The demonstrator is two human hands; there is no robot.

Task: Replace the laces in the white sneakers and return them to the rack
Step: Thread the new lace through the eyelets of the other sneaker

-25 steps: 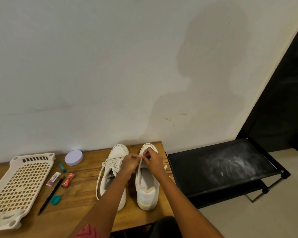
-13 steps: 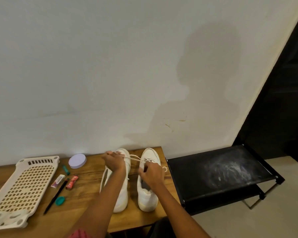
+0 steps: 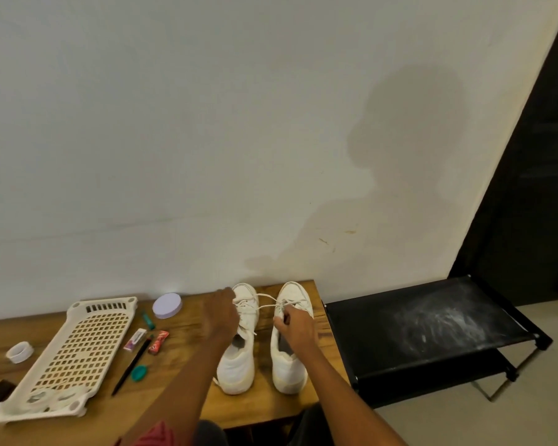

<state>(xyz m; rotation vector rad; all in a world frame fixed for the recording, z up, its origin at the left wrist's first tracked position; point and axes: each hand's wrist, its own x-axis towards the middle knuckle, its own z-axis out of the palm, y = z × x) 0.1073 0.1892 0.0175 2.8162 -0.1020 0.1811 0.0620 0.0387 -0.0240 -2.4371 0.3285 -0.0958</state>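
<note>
Near the frame's lower middle, the left hand (image 3: 221, 313) has pulled the lace (image 3: 266, 304) sideways from the right sneaker (image 3: 289, 342); the right hand (image 3: 295, 326) pinches it too, both hands' fingers clamped, so lacing continues.

Pale plastered wall (image 3: 207, 123), stained low near the right, shadow cast on it. Wooden table (image 3: 271, 407) set against it. Dark opening (image 3: 535, 188) at right; light floor (image 3: 464, 423) seen below.

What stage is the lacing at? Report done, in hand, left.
Done: the left sneaker looks laced. In hand: the left hand and right hand pull a lace across from the right sneaker, so it is unfinished. Left: finish it, then move both from the table to the black rack.
</note>
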